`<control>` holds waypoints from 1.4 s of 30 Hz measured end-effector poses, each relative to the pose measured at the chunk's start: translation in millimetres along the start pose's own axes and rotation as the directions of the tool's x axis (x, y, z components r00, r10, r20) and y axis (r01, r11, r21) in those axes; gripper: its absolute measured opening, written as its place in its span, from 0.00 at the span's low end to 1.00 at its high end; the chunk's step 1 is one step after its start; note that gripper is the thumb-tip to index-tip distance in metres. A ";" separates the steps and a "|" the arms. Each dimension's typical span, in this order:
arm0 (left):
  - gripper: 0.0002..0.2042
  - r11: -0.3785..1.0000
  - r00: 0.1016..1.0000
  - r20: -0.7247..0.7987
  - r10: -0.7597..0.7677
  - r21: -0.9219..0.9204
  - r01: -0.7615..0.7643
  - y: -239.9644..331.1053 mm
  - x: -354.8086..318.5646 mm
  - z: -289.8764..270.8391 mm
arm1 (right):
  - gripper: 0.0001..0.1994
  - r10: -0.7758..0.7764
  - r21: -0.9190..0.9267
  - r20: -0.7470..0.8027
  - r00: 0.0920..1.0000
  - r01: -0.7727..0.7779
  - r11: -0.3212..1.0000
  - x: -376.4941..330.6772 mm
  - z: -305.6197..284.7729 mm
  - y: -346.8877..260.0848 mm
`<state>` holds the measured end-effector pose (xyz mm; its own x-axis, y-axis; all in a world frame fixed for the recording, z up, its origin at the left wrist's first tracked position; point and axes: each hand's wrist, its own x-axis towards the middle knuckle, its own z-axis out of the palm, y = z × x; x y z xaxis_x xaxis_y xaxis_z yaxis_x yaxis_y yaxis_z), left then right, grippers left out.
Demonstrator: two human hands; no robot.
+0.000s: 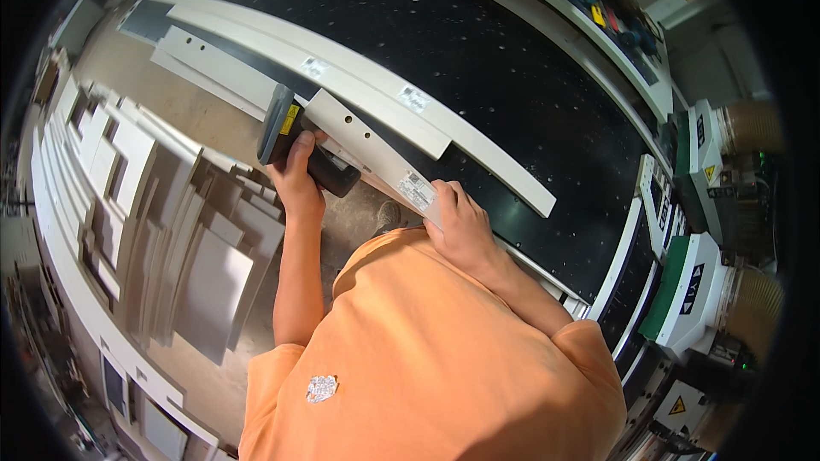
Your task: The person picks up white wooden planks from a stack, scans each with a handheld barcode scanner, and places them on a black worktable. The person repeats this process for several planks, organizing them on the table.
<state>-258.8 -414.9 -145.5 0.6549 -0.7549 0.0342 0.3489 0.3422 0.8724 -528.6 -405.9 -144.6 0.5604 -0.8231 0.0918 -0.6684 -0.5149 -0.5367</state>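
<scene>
1. Your left fingers (300,154) were wrapped around the black scanner (281,131), beside the table's (530,102) near edge.
2. Your right fingers (452,199) grasped the white board's (380,155) near end, its label (417,190) just beyond them.

Worktop (547,77): ahead, toward the right
Long strips (363,82): on worktop, beyond held strip (383,154)
Scanner (286,132): in left hand (299,186), just beside held strip's far end
Right hand (463,226): on held strip's near end
Stacked panels (213,273): left, apart from worktop
Machine units (705,269): right, beside worktop
</scene>
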 end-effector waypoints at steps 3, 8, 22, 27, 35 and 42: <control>0.15 0.990 0.988 -0.074 0.135 0.060 -0.131 54.1 -53.2 -28.4 | 0.27 -0.116 0.019 0.046 0.992 0.115 0.993 -15.2 1.1 -31.6; 0.11 0.945 0.864 -0.392 0.317 0.213 -0.250 139.4 -175.7 -85.6 | 0.31 -0.420 0.172 0.196 0.886 0.391 0.904 -53.3 7.6 -97.8; 0.12 0.879 -0.059 -0.907 0.416 0.418 -0.231 243.7 -549.1 -252.4 | 0.26 -0.933 0.725 0.346 0.099 0.602 0.333 -233.1 159.1 -301.3; 0.11 0.912 -0.125 -0.918 0.376 0.391 -0.127 260.6 -624.4 -320.4 | 0.27 -0.948 0.780 0.307 -0.086 0.593 0.199 -278.8 234.3 -369.4; 0.17 0.900 0.001 -0.908 0.419 0.415 -0.134 325.2 -665.1 -497.5 | 0.24 -0.865 0.794 0.465 -0.190 0.522 0.312 -318.8 354.8 -536.9; 0.18 0.866 -0.236 -0.875 0.424 0.467 -0.177 415.1 -712.8 -656.2 | 0.23 -0.705 0.739 0.655 -0.271 0.425 0.523 -353.5 428.1 -718.3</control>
<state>-141.0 632.4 -127.6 0.5795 0.8124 -0.0649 -0.1267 0.1685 0.9775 -37.2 357.5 -150.6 0.6399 0.7430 -0.1959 0.2498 -0.4422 -0.8614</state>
